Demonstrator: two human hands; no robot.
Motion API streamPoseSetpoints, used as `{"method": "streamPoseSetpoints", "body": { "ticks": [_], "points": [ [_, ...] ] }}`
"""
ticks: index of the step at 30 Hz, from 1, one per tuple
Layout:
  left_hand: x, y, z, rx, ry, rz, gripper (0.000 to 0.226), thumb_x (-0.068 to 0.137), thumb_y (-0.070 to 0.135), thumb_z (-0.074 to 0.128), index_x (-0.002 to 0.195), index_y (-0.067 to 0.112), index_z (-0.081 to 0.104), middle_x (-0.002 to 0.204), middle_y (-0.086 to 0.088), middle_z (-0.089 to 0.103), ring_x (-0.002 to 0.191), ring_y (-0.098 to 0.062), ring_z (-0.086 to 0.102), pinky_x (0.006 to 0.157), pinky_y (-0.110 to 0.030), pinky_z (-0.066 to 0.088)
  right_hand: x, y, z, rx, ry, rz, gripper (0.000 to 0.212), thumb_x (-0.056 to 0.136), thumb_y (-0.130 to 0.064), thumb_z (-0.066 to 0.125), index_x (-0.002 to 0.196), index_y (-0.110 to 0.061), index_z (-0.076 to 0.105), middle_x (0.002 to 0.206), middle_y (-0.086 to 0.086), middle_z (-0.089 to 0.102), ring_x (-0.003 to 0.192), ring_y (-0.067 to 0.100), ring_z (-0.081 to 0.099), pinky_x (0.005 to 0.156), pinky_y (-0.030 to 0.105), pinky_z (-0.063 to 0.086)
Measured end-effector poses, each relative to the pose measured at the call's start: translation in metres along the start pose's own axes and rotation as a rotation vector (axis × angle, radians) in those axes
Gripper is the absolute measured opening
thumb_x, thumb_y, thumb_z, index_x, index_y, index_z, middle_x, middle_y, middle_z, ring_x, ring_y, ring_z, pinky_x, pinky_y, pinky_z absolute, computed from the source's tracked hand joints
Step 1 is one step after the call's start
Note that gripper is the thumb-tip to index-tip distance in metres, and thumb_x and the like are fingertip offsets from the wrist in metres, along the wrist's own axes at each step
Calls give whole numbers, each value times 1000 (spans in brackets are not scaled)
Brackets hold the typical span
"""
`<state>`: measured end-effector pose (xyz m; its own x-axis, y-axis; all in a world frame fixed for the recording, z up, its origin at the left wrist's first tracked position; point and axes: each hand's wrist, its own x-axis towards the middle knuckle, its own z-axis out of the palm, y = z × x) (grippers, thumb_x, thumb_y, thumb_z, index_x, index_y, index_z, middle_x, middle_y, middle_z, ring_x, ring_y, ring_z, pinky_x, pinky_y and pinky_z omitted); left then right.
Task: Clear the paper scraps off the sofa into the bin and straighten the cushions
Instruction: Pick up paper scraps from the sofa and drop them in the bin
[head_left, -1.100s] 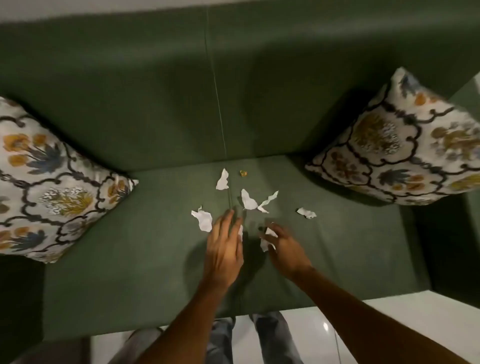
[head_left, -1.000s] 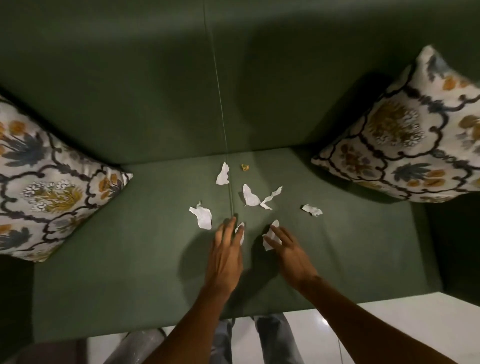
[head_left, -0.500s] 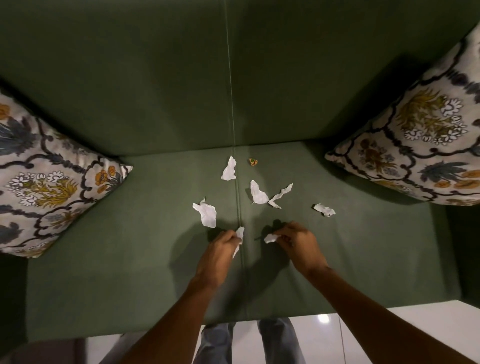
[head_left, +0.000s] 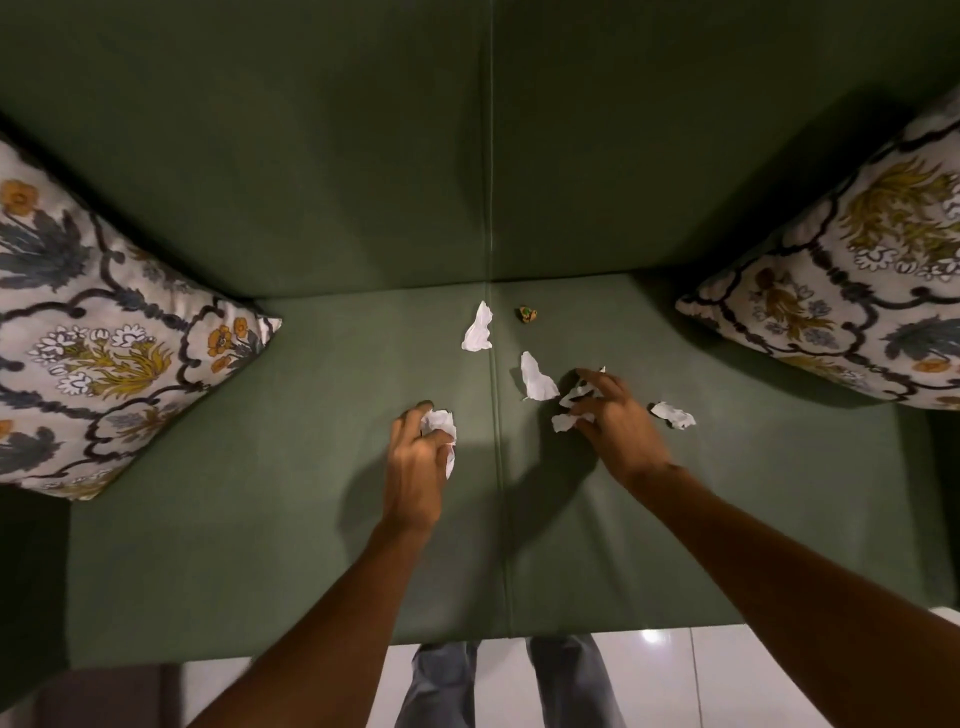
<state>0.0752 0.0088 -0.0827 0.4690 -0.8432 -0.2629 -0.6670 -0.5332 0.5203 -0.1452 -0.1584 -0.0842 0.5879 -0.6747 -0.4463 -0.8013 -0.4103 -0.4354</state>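
Note:
White paper scraps lie on the green sofa seat (head_left: 291, 545). My left hand (head_left: 415, 467) is closed around crumpled white scraps (head_left: 439, 422) just left of the centre seam. My right hand (head_left: 618, 426) pinches a scrap (head_left: 565, 422) and its fingers rest on another thin scrap (head_left: 576, 392). Loose scraps lie beside it: one (head_left: 537, 379) to its left, one (head_left: 672, 414) to its right, one (head_left: 478, 330) farther back. A small brown crumb-like bit (head_left: 527, 314) sits near the backrest. Floral cushions lean at the left (head_left: 98, 338) and right (head_left: 852, 270) ends. No bin is in view.
The sofa backrest (head_left: 363, 156) rises behind the scraps. White tiled floor (head_left: 675, 675) and my grey trouser legs (head_left: 519, 686) show below the seat's front edge. A dark object (head_left: 104, 696) sits at the bottom left.
My left hand has moved left onto the scrap that lay there and closed around it with the earlier one. My right hand has reached farther right and back to the thin scrap, still holding its piece.

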Motion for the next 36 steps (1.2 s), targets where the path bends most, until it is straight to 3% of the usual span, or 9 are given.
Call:
{"method": "streamPoseSetpoints", "body": {
  "ticks": [2,4,10,13,17,20,25,29,36],
  "points": [
    [-4,-1,3,-47,21,7,12,90,-5,72,82,1,79,101,-19,69,93,-39,64,81,-29,49,-4,2,4,-5,32,29,23,97,-13,71,119,-14,79,149,13,55,136,32,52,113,43,48],
    [-7,-4,5,-65,19,12,12,84,-10,74,83,0,80,89,-19,70,83,-39,65,77,-36,52,-10,4,6,14,28,74,22,99,-14,69,119,-8,76,134,15,62,120,33,63,103,45,53],
    [-22,-1,-6,-153,-29,-147,30,87,-2,71,113,11,78,105,-11,77,99,-33,68,84,-29,47,-38,-2,19,141,40,86,17,95,-11,74,111,-9,80,116,13,72,98,32,71,91,45,57],
    [-31,10,-16,-137,13,-219,33,86,3,76,118,15,75,107,-14,78,97,-37,69,83,-38,54,-52,-19,27,260,107,91,15,91,-6,78,105,-12,82,106,10,76,88,28,74,84,46,61],
    [-55,20,-27,-299,147,-394,16,83,5,80,97,13,80,92,-16,80,87,-38,73,78,-46,59,-71,-60,37,346,139,2,19,87,-4,81,103,-16,81,110,2,81,96,22,78,88,37,62],
    [-72,19,-34,-420,193,-492,11,86,7,80,96,13,81,94,-14,80,90,-37,73,83,-48,59,-79,-93,47,418,116,-20,22,90,-3,77,108,-16,79,110,2,81,92,16,78,89,32,63],
    [-122,-19,-56,-373,284,-540,13,84,8,83,94,17,82,97,-11,76,97,-35,67,85,-45,58,-96,-152,74,449,43,-61,20,89,1,77,104,-12,81,107,6,77,90,15,78,88,23,62],
    [-194,-76,-74,-290,310,-657,10,90,16,79,99,19,81,111,-8,66,109,-28,57,93,-36,49,-122,-201,110,435,6,-90,22,87,-1,80,100,-17,83,102,2,80,88,14,79,85,24,63],
    [-347,-181,-79,-539,369,-980,6,88,7,80,84,12,80,85,-14,77,80,-33,72,71,-33,52,-209,-291,227,476,-120,-60,10,85,-15,87,92,-22,85,93,-4,84,86,10,79,84,20,61]
  ]
}}
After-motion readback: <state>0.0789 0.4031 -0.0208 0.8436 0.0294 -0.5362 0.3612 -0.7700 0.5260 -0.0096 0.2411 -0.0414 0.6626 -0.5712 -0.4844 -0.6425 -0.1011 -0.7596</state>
